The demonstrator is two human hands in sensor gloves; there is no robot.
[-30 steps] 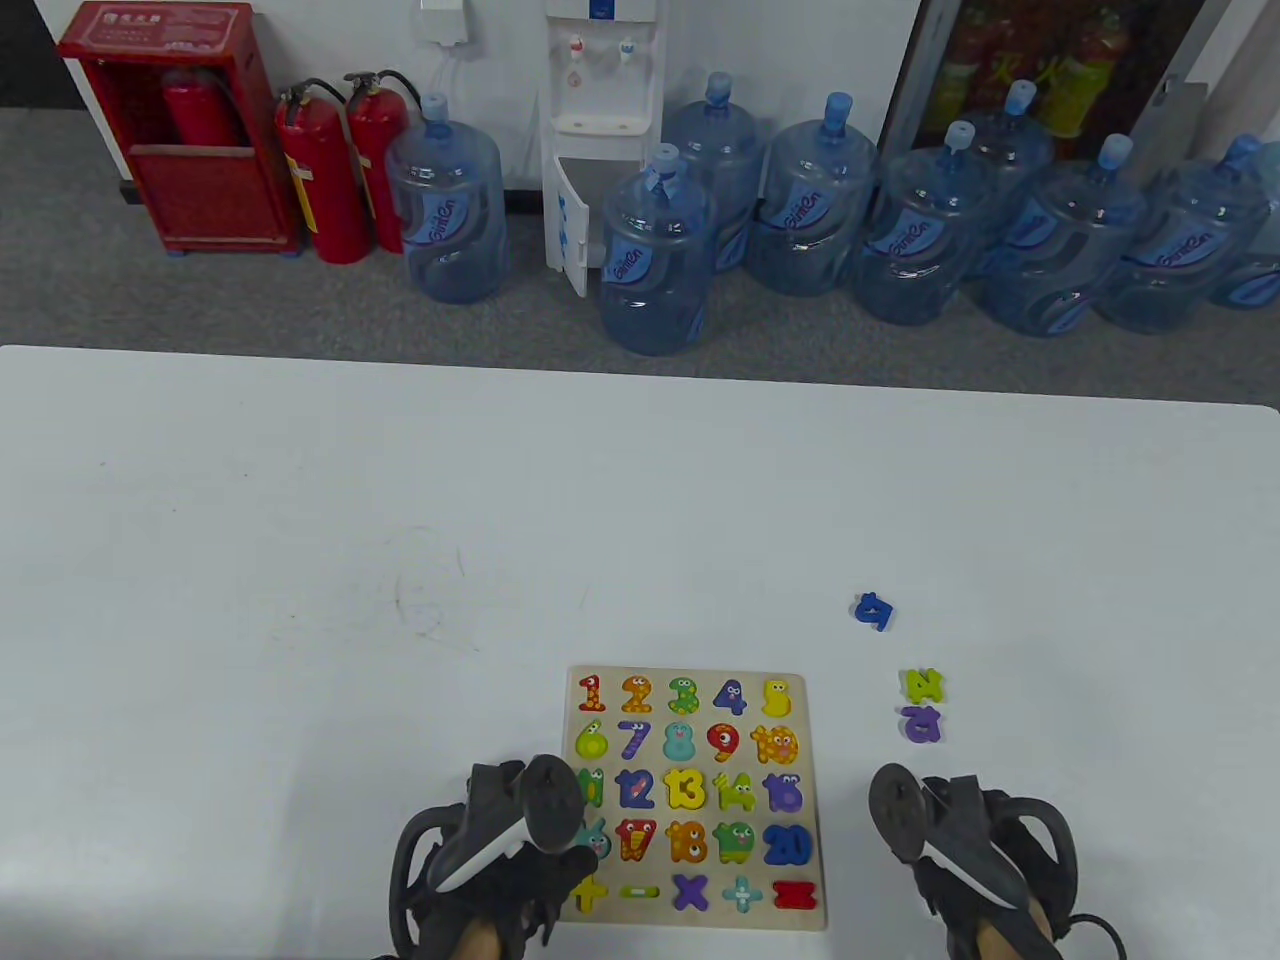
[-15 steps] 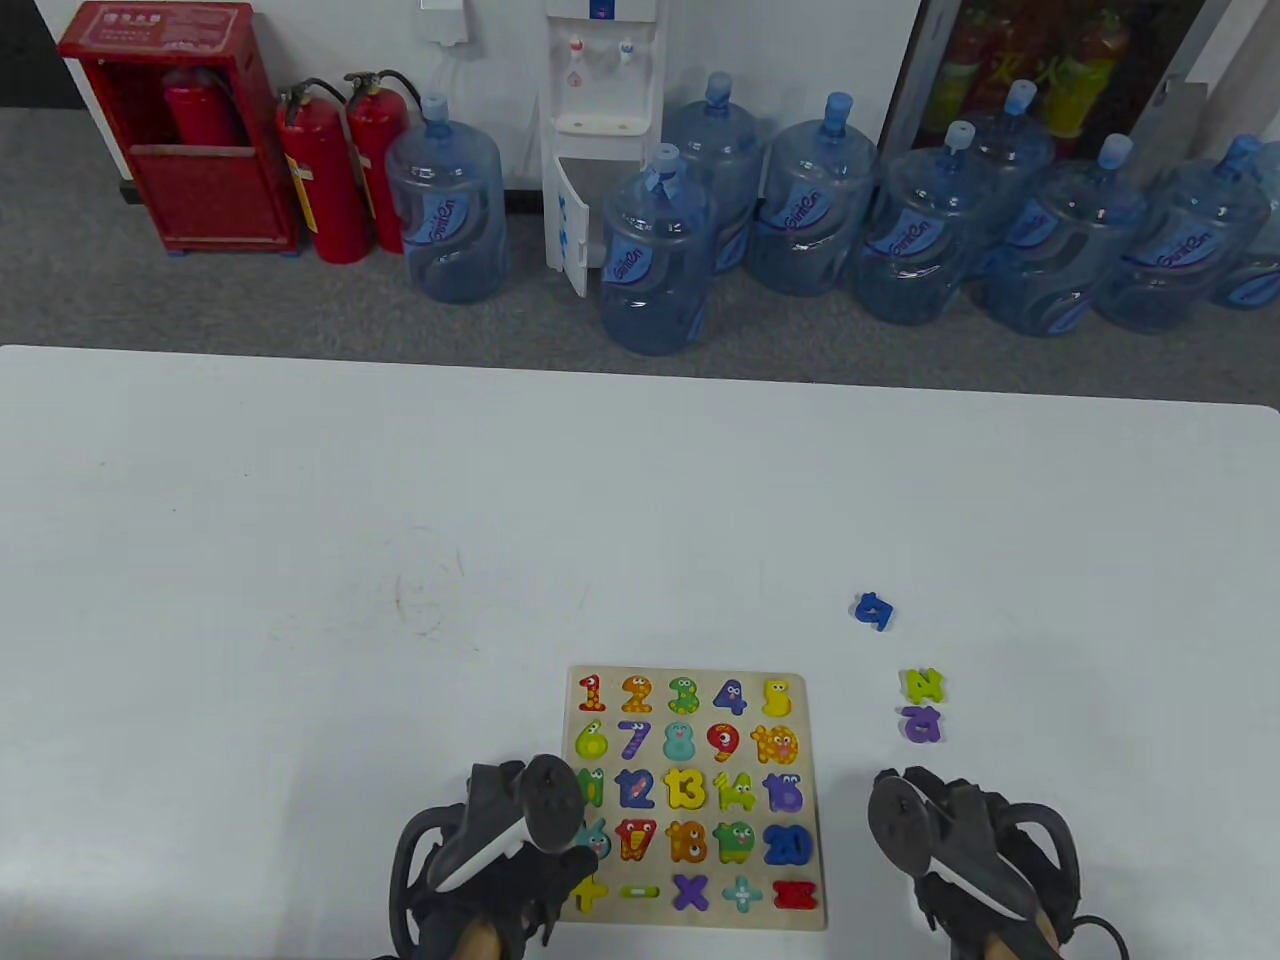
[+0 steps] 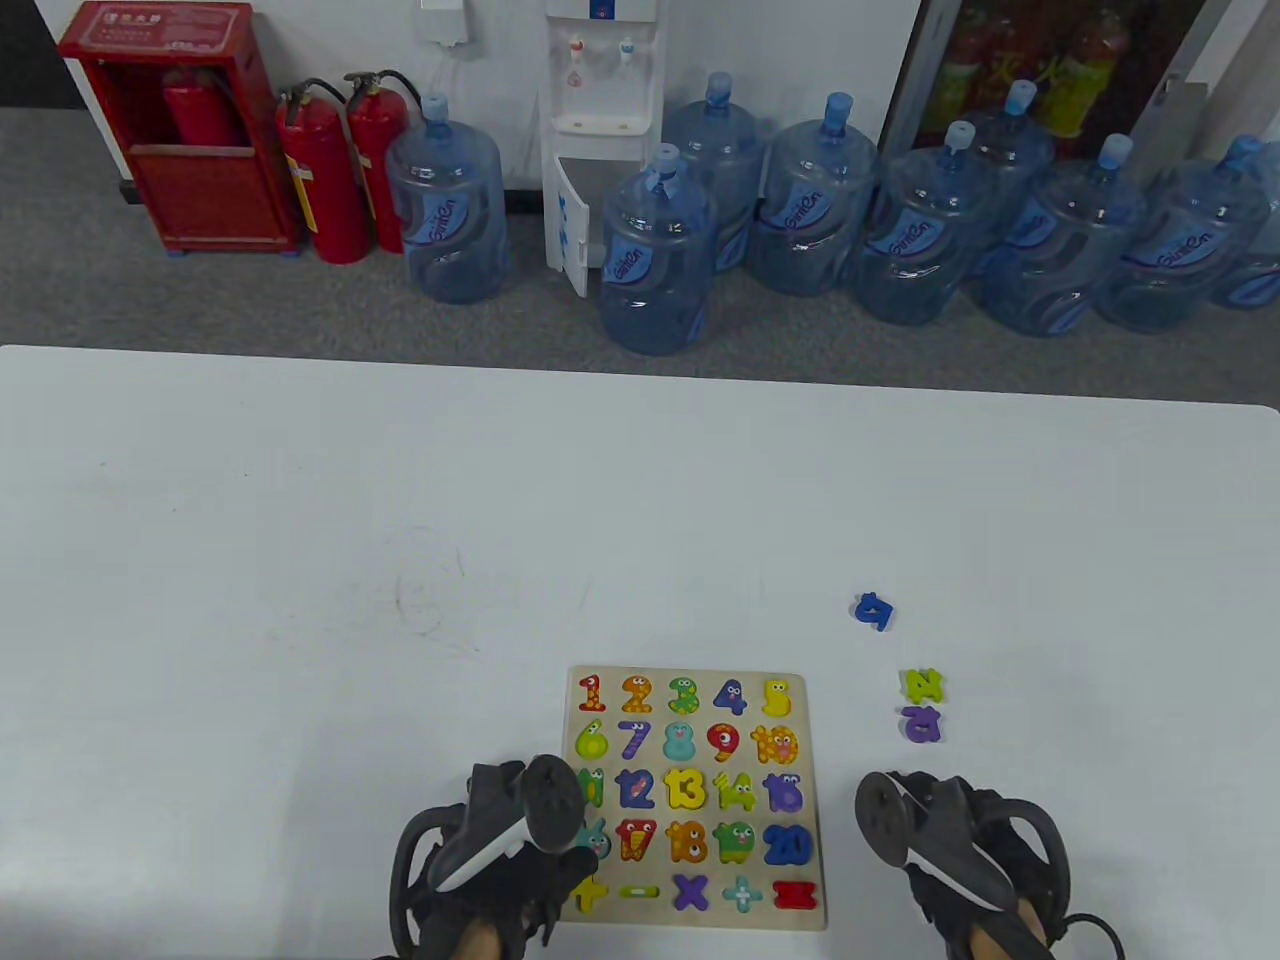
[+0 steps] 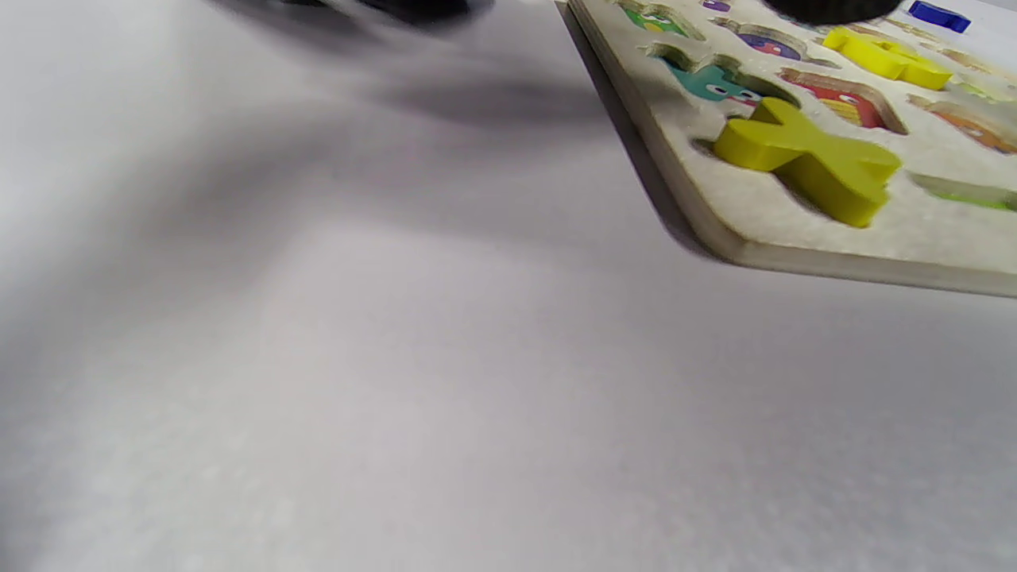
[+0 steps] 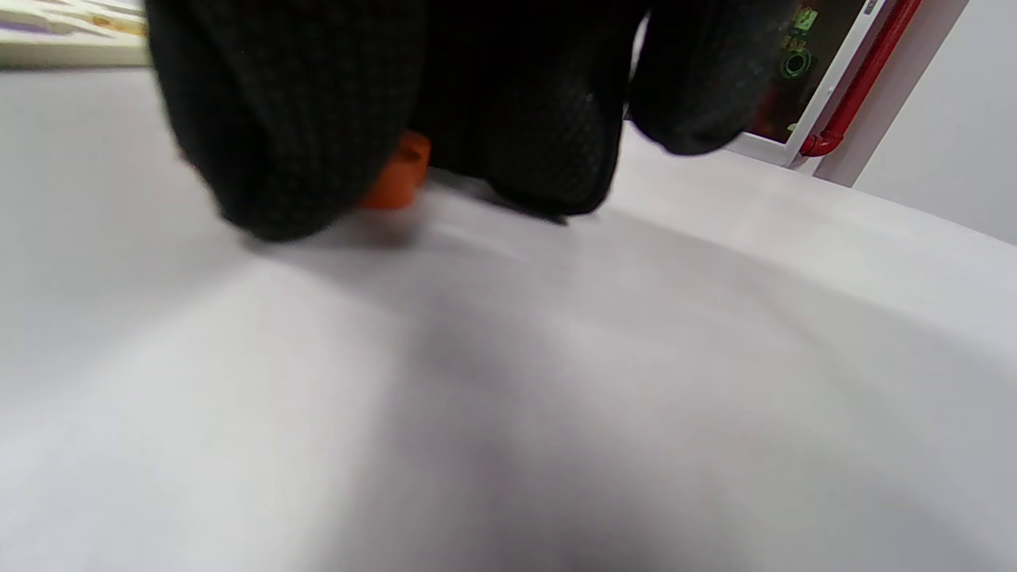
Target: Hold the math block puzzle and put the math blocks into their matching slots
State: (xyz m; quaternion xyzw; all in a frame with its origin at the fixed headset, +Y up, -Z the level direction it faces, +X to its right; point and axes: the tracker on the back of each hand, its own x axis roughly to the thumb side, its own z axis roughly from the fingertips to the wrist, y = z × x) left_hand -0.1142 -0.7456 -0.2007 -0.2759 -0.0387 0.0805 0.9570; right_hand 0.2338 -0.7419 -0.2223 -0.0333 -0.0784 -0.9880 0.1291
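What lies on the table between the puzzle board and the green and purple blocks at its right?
Only bare table lies between the puzzle board and the green block and purple block; the table view shows it.

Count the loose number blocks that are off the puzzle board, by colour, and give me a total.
blue block: 1
green block: 1
purple block: 1
orange block, between the fingers of the right hand: 1
Total: 4
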